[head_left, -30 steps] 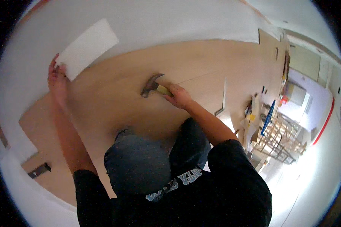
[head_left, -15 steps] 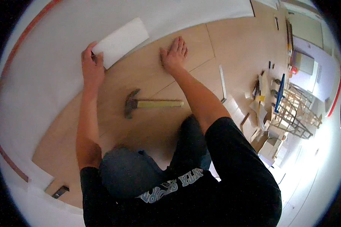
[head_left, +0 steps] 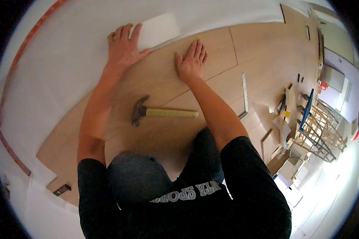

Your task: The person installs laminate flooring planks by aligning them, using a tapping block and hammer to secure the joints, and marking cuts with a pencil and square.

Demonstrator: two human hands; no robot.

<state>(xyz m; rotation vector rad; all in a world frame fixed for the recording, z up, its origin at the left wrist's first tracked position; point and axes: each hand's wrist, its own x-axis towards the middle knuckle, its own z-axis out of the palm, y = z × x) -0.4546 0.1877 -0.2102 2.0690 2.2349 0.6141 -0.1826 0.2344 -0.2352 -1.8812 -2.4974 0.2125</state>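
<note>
My left hand [head_left: 125, 46] is spread, fingers stretched out, at the left end of a flat white rectangular block [head_left: 159, 30]. Its index finger and thumb touch or nearly touch the block. The block lies on white underlay sheet [head_left: 68, 59], along the far edge of the wood-look floorboards [head_left: 211, 44]. Flat on these boards, to the right, rests my right hand [head_left: 192, 63] with nothing in it. Between my forearms a claw hammer [head_left: 169, 113] lies on the boards, its dark head to the left and yellowish handle to the right.
A metal square [head_left: 245, 93] lies on the boards to the right. Beyond it are scraps and boxes [head_left: 281, 161], a blue-edged cart [head_left: 306, 110] and wooden frames [head_left: 321, 135]. A dark block [head_left: 62, 190] sits at lower left. A red strip [head_left: 30, 40] edges the underlay.
My left hand has moved right and its fingers have spread from their grip on the white block's end. The view has shifted slightly. My right hand stays flat on the boards.
</note>
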